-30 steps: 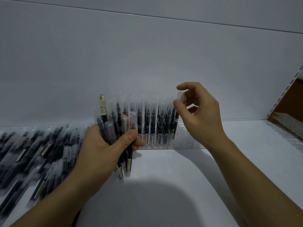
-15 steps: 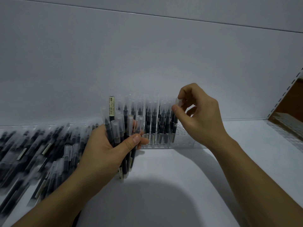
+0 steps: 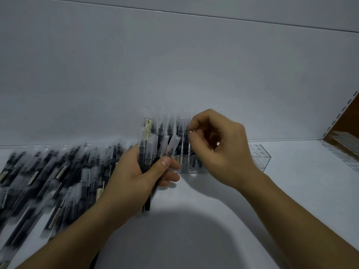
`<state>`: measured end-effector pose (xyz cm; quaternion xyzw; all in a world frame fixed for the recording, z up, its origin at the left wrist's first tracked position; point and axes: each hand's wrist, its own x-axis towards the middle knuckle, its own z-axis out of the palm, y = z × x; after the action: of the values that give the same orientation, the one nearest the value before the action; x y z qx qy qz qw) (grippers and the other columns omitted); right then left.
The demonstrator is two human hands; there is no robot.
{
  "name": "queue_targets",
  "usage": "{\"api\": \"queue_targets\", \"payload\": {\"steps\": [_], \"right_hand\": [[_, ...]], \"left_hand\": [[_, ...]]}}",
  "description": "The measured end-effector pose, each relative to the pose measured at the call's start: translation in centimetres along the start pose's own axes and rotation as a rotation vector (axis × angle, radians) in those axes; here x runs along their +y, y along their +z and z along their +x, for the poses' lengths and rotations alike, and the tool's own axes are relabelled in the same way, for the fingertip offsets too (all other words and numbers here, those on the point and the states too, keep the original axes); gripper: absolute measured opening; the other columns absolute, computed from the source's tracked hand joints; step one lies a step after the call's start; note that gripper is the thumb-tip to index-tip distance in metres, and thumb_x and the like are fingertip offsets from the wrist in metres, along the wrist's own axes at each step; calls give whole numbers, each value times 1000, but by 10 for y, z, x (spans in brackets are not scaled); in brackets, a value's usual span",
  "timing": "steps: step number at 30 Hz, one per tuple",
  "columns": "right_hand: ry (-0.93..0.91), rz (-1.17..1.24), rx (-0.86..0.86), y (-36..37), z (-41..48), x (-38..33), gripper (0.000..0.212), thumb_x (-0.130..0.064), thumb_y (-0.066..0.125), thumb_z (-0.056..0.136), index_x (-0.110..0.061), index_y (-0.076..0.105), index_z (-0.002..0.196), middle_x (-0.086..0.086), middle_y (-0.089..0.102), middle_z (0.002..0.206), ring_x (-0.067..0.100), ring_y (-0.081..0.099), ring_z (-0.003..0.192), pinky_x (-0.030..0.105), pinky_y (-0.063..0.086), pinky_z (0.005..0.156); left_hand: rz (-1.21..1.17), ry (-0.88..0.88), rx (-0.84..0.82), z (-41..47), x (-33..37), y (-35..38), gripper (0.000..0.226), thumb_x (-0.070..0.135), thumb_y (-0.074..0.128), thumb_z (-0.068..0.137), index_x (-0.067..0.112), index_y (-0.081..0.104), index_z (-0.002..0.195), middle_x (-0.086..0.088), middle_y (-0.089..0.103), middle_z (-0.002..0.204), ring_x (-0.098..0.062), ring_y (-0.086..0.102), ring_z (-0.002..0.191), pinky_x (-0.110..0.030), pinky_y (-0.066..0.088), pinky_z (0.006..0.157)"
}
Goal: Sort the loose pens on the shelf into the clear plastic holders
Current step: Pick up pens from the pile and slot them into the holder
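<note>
L hand (image 3: 136,177) grips a bunch (image 3: 150,150) of capped pens upright, thumb across the front, tails poking out below the palm, just in front of the holder (image 3: 260,158) at the back of the shelf (image 3: 194,239). R hand (image 3: 221,150) is curled w/ thumb & forefinger pinched at the cap of a pen (image 3: 186,146) standing in the holder's row; too blurred to tell if the pinch actually has that cap or is only beside it. Step, as I judge it: seat one pen in its hole, then fetch the next from the bunch. To do it well: hold the pen vertical & push straight down till it bottoms; let go early & it'll prob. lean on its neighbours. Fill holes in order toward the holder's empty right end, so my knuckles don't knock the ones standing. Bunch should sit close beside the row for short reaches, but not touching it. Fan it w/ the thumb so one cap sticks out for an easy pick; one cap tilts right as is. Caps look like slick clear plastic, so pinch low, not at the tip. Big pile (image 3: 58,175) of loose pens lies left on the shelf, so lots left to do.
</note>
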<state>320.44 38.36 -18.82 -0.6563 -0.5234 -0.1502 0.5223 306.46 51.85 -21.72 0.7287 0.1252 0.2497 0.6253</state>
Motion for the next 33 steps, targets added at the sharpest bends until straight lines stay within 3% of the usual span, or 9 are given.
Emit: {"api": "queue_targets", "payload": {"steps": [5, 9, 13, 15, 19, 23, 26, 30, 33], "right_hand": [[180, 242, -207, 14, -7, -1, 21, -9, 69, 88, -14, 71, 108, -5, 65, 73, 25, 59, 62, 31, 50, 61], [203, 349, -222, 15, -6, -3, 12, -11, 74, 88, -18, 74, 97, 1, 66, 75, 30, 58, 63, 34, 51, 60], [213, 382, -186, 13, -2, -4, 7, -9, 71, 89, -15, 72, 93, 10, 70, 82, 36, 63, 70, 53, 57, 68], [227, 397, -138, 9, 0, -5, 6, -7, 69, 88, -10, 72, 92, 7, 72, 85, 25, 64, 71, 46, 56, 66], [269, 450, -22, -2, 7, -7, 8, -8, 67, 84, -14, 71, 88, 0, 74, 89, 10, 64, 70, 19, 49, 63], [291, 446, 65, -8, 10, -7, 8, -7, 63, 84, -12, 69, 85, -4, 74, 91, 13, 64, 68, 20, 50, 59], [298, 422, 74, -8, 9, -7, 10, -8, 62, 84, -15, 69, 84, -5, 73, 91, 14, 63, 64, 21, 49, 57], [287, 400, 79, -8, 9, -8, 12, -10, 63, 84, -20, 70, 83, -3, 73, 89, 15, 61, 63, 23, 49, 56], [296, 412, 105, -10, 10, -9, 10, -9, 62, 84, -16, 69, 83, -5, 73, 90, 13, 61, 64, 21, 49, 55]], "left_hand": [[-7, 59, -11, -2, 2, 1, 31, 28, 60, 86, 18, 66, 114, -1, 78, 92, -19, 76, 82, -26, 61, 68], [-19, 90, -19, -2, 4, 2, 38, 30, 62, 82, 23, 66, 119, 8, 77, 101, -10, 75, 90, -19, 58, 70], [-7, 89, 18, -1, 2, 2, 34, 33, 62, 82, 29, 66, 115, 12, 77, 96, -9, 74, 86, -20, 58, 65], [24, 105, 35, -1, 2, 2, 26, 35, 60, 82, 29, 68, 106, 11, 77, 89, -13, 73, 78, -25, 59, 61], [128, 134, 47, 0, -1, -3, 24, 43, 56, 83, 26, 68, 94, 11, 75, 88, -5, 71, 84, -19, 56, 71], [188, 145, 5, -2, -5, -4, 18, 51, 51, 86, 35, 61, 88, -1, 70, 74, -16, 71, 68, -40, 61, 70], [198, 170, -16, -4, -4, -2, 5, 50, 51, 87, 49, 56, 88, 1, 62, 62, -9, 60, 53, -26, 53, 53], [96, 143, -37, -5, 3, 1, 19, 42, 54, 85, 35, 54, 103, 16, 61, 60, -3, 52, 51, -18, 46, 50], [97, 91, -85, -4, 1, 0, 29, 27, 56, 96, 33, 50, 124, 9, 60, 64, -16, 55, 56, -28, 45, 47]]}}
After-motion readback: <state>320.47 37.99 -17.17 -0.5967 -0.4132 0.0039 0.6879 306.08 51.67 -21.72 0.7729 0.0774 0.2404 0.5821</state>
